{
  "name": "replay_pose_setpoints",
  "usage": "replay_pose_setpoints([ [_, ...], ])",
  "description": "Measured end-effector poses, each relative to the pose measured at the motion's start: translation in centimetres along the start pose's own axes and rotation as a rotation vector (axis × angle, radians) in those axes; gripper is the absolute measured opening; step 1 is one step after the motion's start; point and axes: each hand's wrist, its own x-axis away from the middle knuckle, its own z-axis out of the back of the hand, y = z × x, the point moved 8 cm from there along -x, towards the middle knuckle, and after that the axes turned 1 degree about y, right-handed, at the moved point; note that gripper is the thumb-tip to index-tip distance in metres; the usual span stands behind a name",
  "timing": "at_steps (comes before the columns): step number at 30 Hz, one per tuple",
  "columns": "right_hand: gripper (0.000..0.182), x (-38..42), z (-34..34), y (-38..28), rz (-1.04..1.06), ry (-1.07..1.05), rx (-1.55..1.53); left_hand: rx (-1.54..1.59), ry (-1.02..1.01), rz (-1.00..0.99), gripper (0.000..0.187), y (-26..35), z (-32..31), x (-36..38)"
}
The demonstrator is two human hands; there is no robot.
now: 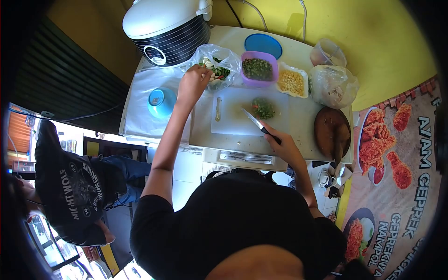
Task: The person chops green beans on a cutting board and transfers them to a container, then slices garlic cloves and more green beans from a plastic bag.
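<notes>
My left hand (195, 83) reaches to the edge of an open clear plastic bag (227, 58) of green and red chilies and garlic. Its fingers are bent together there, and what they hold is too small to make out. In my right hand (284, 145) is a knife (253, 119) with a black handle, its blade pointing up and left over the white cutting board (228, 126). Chopped green chilies (263, 108) lie heaped on the board beyond the blade. A pale, narrow piece (218, 109) rests at the board's left side.
Behind the board stand a purple tub (260, 84) of chopped greens, a tray of yellow pieces (292, 81) and a blue lid (263, 45). A stone mortar (329, 133) is right, a blue bowl (161, 102) left, a rice cooker (168, 35) back left. Another person (79, 186) stands left.
</notes>
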Motion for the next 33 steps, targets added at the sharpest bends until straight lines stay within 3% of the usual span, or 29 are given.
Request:
replay_pose_setpoints([
  [7,0.049,-0.3,0.3,-0.4,0.000,-0.011,-0.005,-0.243,-0.067,-0.038,0.016,-1.0,-2.7,-3.7],
  [10,0.049,-0.2,0.0,-0.6,0.012,-0.015,-0.008,-0.338,-0.160,0.047,0.021,-2.5,-4.3,-4.3],
  [12,0.049,0.0,-0.1,-0.7,0.015,-0.020,-0.006,-0.393,-0.151,-0.135,0.026,-1.5,-4.3,-4.6],
  [19,0.048,0.4,-0.3,-0.4,-0.045,-0.035,0.045,-0.391,-0.194,-0.144,0.030,-0.4,-3.2,-4.7],
  [21,0.048,0.5,-0.3,-0.2,-0.055,-0.037,0.043,-0.151,-0.115,-0.056,0.026,-1.4,-2.5,-4.6],
  [25,0.048,0.6,-0.2,-0.4,0.003,-0.004,0.018,0.023,-0.020,-0.139,0.019,-1.5,-0.8,-4.0],
  [28,0.048,0.7,0.0,0.0,0.005,0.016,-0.004,0.296,0.076,-0.016,0.014,-2.2,0.6,-2.8],
  [33,0.047,0.9,0.3,0.8,-0.081,0.016,-0.026,0.450,-0.034,-0.008,0.016,2.6,0.5,2.8],
])
